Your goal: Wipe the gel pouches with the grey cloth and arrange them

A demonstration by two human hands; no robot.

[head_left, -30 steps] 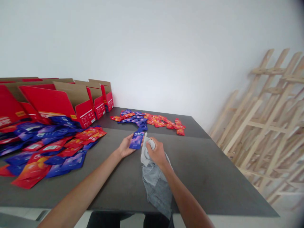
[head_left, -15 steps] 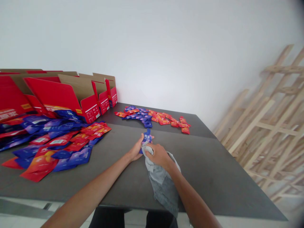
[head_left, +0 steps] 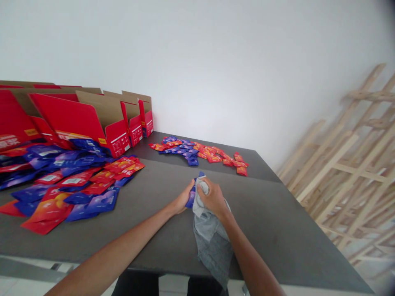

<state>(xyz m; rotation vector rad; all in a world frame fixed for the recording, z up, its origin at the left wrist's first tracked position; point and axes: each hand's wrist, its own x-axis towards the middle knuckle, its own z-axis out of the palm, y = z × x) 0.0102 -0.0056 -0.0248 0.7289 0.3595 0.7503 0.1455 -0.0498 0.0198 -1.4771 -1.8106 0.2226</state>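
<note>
Blue pouch (head_left: 190, 199) was partly hidden behind grey cloth (head_left: 212, 238). Leftmost red box (head_left: 15, 117) was cut by left edge. Wooden frames (head_left: 325, 166) ran off right edge, blurred.

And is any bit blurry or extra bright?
In the head view, the wooden frames at right look blurry, while the cloth is clearer; the same view shows a pale glow mid-wall and a dark top right corner.

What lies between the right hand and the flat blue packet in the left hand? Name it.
A crumpled grey cloth, bunched in the right hand, shows there in the head view, covering part of the flat blue packet.
</note>
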